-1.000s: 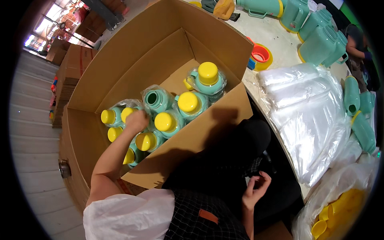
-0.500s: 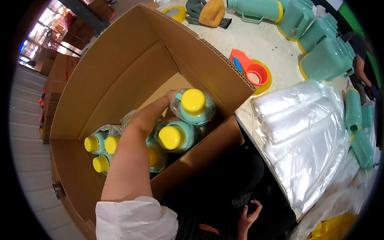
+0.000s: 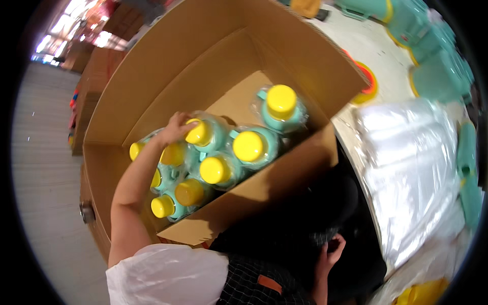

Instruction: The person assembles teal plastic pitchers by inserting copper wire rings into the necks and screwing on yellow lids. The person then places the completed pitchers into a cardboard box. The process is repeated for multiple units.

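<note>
Inside a large open cardboard box, several teal thermos flasks with yellow caps stand close together in clear plastic wrap. My left hand reaches in and closes on the yellow cap of one thermos flask near the back of the group. Toward the right end of the box stands another wrapped thermos flask, a little apart from the rest. My right hand rests low by my lap, fingers loosely curled with a gap to the thumb; nothing shows in it.
Right of the box, a pale table bears a stack of clear plastic bags, teal flask bodies and an orange tape dispenser. Brown cartons stand at the far left. A bag with yellow parts lies bottom right.
My left hand has moved left, from the flask at the right end to a cap further back in the group. The view has shifted, so the box sits further right. My right hand remains low.
</note>
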The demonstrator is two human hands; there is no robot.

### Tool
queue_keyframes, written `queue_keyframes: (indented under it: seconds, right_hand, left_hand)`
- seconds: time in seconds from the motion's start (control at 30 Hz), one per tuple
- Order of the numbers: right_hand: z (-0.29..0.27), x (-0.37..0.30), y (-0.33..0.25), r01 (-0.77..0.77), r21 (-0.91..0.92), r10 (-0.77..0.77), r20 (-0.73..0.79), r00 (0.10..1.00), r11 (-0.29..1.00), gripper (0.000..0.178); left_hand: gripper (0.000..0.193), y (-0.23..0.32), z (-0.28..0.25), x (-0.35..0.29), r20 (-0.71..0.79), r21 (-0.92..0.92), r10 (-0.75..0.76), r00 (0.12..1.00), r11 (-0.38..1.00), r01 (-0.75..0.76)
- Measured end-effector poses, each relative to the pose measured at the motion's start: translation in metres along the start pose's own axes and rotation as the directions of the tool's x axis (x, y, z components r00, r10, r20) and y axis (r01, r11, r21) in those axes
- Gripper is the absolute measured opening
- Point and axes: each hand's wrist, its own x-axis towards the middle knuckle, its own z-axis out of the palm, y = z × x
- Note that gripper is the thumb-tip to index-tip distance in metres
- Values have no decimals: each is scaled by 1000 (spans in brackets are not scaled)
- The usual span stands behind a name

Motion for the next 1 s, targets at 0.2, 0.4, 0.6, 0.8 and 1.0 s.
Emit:
queue_keyframes:
  seconds: [0.2,0.4,0.6,0.8,1.0]
  right_hand:
    - [-96,-26,-66,435,-400,-553,-253,794,807,26]
    - [-184,-111,90,-81,-122,-59,-841,537,989,11]
    - [-111,-99,338,-540,-234,376,-501,779,808,34]
    - [-118,-10,387,-340,-648,147,-334,931,682,52]
    - [-127,88,428,-354,-694,144,-343,928,627,42]
  left_hand:
    - [49,2,13,-41,-485,339,265,833,935,-101]
    - [51,262,107,-137,-184,208,840,511,541,-815]
    - [67,333,209,-195,323,273,867,379,298,-915]
    - [65,344,221,-194,226,444,870,437,307,-841]
    - [71,350,212,-195,306,452,831,464,301,-840]
